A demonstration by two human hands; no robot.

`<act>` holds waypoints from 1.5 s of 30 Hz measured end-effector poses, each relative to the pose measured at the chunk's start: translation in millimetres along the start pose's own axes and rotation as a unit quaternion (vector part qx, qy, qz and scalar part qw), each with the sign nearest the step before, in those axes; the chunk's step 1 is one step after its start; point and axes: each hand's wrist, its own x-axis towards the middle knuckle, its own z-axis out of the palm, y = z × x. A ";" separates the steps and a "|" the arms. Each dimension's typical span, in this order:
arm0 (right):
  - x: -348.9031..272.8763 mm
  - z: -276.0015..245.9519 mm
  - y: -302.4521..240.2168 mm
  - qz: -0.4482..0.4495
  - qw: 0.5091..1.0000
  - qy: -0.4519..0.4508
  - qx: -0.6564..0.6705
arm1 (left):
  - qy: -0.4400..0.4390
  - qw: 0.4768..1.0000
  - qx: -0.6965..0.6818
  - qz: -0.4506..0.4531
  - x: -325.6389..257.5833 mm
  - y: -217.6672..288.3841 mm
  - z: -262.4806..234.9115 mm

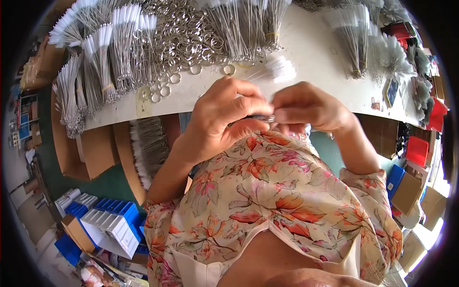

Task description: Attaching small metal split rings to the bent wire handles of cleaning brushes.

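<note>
My left hand (224, 112) and my right hand (306, 106) meet close to my chest, just in front of the white table edge (167, 107). Both pinch a small metal ring with thin wire pieces (265, 117) between thumb and fingertips. The fingers hide most of the piece. A thin bundle of white-tipped wires (275, 71) lies on the table just beyond my hands. A heap of loose metal rings (189, 36) is spread further back.
Bundles of white-tipped wire leaders (103, 57) lie along the table's left and back, more bundles (363, 33) at the right. Cardboard boxes (95, 150) and a box of wires (148, 148) stand under the table. Blue and white bins (112, 222) sit on the floor at left.
</note>
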 end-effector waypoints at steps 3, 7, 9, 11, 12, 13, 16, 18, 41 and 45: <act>-34.6 -22.0 32.4 -0.092 0.919 0.249 -0.290 | 0.205 0.939 0.079 -0.264 -30.2 -5.1 -1.3; -36.1 -46.7 76.6 0.088 0.632 0.336 -0.693 | 0.130 0.866 0.277 -0.395 -65.7 -16.5 -4.3; -19.9 -39.3 83.4 -0.086 0.765 0.383 -0.511 | 0.075 0.859 0.321 -0.391 -67.1 -19.8 2.4; 11.1 -14.0 61.8 -0.141 0.876 0.343 -0.310 | 0.132 0.877 0.316 -0.337 -68.2 -22.2 5.7; 27.4 3.0 51.6 -0.212 0.865 0.338 -0.306 | 0.148 0.886 0.254 -0.359 -61.4 -18.3 3.6; 45.4 17.6 41.8 -0.287 0.849 0.327 -0.299 | 0.148 0.885 0.258 -0.359 -56.2 -13.9 3.2; 69.2 39.8 16.8 -0.330 0.827 0.297 -0.346 | 0.265 0.908 -0.111 -0.304 -37.9 -1.1 -9.6; 73.6 41.9 10.7 -0.335 0.818 0.280 -0.375 | 0.239 0.919 -0.092 -0.299 -19.4 9.0 -26.0; 41.5 26.9 -46.3 -0.302 0.924 0.200 0.124 | 0.193 0.976 0.101 -0.027 38.3 19.7 -36.3; 43.4 16.3 -50.6 -0.310 0.931 0.175 0.075 | 0.186 0.979 0.057 -0.053 47.4 19.4 -43.5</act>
